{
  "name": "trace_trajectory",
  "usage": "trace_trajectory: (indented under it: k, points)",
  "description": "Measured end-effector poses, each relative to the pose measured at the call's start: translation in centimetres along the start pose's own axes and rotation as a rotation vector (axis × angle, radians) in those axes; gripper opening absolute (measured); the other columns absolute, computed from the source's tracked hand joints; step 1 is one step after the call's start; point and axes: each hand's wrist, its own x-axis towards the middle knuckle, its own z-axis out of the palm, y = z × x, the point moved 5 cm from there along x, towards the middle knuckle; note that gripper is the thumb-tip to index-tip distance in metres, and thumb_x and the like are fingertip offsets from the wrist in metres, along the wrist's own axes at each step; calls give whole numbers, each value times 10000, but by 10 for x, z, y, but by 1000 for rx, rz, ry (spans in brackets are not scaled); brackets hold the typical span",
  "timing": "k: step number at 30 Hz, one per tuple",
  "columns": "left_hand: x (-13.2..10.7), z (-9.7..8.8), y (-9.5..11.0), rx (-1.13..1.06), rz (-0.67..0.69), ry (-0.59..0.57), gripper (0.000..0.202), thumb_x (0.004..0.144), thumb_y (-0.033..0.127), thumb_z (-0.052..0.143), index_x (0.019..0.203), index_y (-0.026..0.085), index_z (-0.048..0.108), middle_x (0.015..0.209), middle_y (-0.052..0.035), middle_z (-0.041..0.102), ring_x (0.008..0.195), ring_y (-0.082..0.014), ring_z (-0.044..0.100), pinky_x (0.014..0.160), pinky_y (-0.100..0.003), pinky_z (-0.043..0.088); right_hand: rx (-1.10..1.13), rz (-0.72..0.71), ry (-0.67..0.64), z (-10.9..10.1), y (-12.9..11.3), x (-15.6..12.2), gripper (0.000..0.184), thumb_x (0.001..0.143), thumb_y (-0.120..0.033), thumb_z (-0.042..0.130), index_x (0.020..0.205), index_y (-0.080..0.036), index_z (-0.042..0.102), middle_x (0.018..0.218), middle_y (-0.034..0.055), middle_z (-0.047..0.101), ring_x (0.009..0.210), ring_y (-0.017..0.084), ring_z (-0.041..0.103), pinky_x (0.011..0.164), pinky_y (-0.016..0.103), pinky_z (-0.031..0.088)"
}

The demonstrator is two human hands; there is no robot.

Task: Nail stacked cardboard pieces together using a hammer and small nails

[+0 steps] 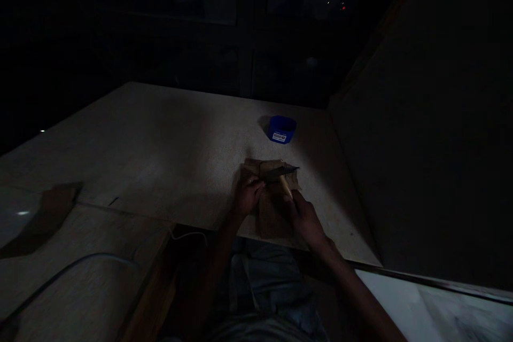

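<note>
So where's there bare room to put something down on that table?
Left of the blue tub, a wide patch of tabletop looks bare; a narrower one lies between tub and right-hand panel. It's crowded at the brown cardboard, around the left hand, right hand and tool.

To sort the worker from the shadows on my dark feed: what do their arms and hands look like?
The left hand and right hand look bare, with no gloves. The left forearm and right forearm show no sleeve, watch or cable, as far as this dim picture shows. Any smaller marks or rings are too dark to make out.
</note>
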Motion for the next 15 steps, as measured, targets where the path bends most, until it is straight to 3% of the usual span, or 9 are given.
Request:
trace_trajectory:
  k: [5, 11, 15]
  points:
    - [0, -1, 1, 33, 28, -17, 196, 924, 230, 593, 910, 218, 788, 970, -78, 705, 908, -201, 641, 839, -335, 499, -88, 10, -128, 4, -2, 4, 453, 1005, -434, 361, 1271, -149, 594, 868, 148, 747, 712, 268, 700, 566, 290, 384]
    - [1, -6, 3, 25, 48, -2, 198, 918, 219, 592, 917, 217, 790, 945, -79, 706, 881, -196, 640, 808, -321, 502, -99, 13, -102, 3, -5, 4, 481, 1019, -446, 307, 1282, -150, 581, 848, 134, 744, 701, 268, 696, 571, 294, 380]
    - [1, -6, 3, 12, 48, -18, 193, 903, 191, 600, 925, 213, 791, 939, -80, 705, 869, -191, 641, 790, -311, 502, -162, -3, -149, 7, -6, 8, 436, 1002, -390, 362, 1287, -150, 589, 880, 155, 751, 750, 281, 710, 585, 297, 376]
